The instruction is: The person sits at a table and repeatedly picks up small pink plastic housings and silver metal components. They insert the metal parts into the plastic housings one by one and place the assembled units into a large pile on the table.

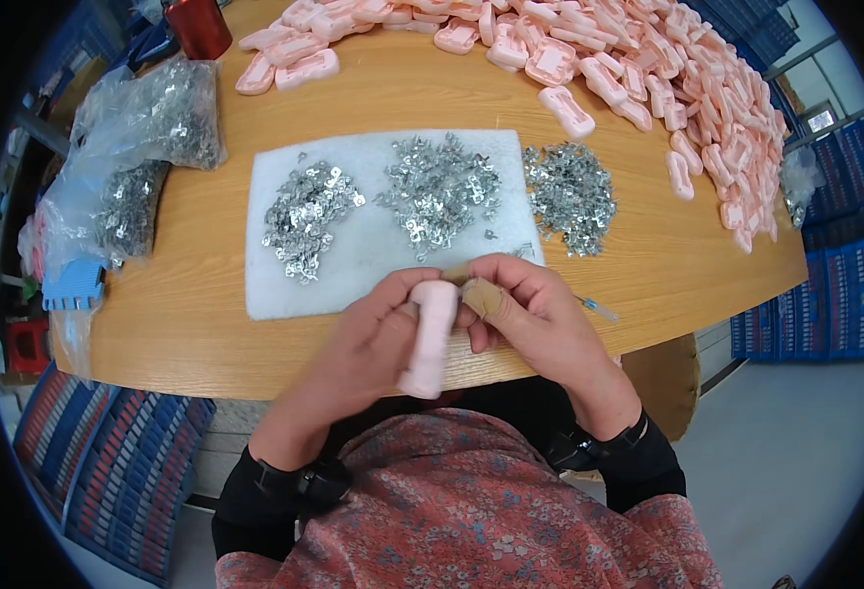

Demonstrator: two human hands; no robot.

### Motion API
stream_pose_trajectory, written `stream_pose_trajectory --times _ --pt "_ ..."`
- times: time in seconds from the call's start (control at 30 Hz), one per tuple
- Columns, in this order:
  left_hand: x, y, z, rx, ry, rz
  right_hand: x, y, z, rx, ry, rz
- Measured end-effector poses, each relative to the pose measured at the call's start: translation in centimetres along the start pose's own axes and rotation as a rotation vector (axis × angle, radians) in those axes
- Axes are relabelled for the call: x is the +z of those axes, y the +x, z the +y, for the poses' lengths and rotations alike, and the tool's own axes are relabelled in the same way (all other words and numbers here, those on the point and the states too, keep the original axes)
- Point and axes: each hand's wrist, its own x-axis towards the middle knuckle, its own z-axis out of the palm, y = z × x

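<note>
A pale pink plastic casing [430, 339] stands on end in my left hand [378, 339], whose fingers wrap round it near the table's front edge. My right hand [535, 309] is at the casing's far end, thumb and forefinger pinched together. Tan tape covers that thumb and a fingertip. Whatever the pinch may hold is hidden. Just beyond my hands lies a white foam sheet [368, 167] with two heaps of small silvery metal clips, a left heap [309, 221] and a middle heap [442, 191]. A third metal heap [571, 199] sits on the wood right of the sheet.
Many pink casings [638, 59] are piled along the table's far and right side. Clear bags of metal parts [172, 113] lie at the left, near a red container [196, 27]. A thin tool [597, 308] rests right of my hands. Blue crates [118, 471] stand beyond the table.
</note>
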Motion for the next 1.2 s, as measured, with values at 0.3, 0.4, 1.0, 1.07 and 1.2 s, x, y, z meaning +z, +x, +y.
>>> stream_pose_trajectory --times 0.3,0.4,1.0,1.07,1.2 --pt "-1.3 -0.2 -0.4 -0.194 -0.571 -0.224 0.4 0.2 1.5 -0.298 -0.347 0.073" --pt "-0.8 -0.7 -0.1 -0.235 -0.549 -0.219 0.0 0.0 0.2 -0.246 -0.493 0.077" --pt "0.2 -1.6 -0.7 -0.267 -0.733 -0.398 -1.1 -2.2 0.7 -0.325 -0.553 0.046" --pt "0.5 -1.5 -0.7 -0.268 -0.718 -0.424 -1.2 -2.9 0.8 -0.405 -0.491 0.095" --pt "2.5 -0.4 -0.9 -0.347 -0.597 -0.498 -2.8 -5.7 1.0 -0.429 -0.371 0.086"
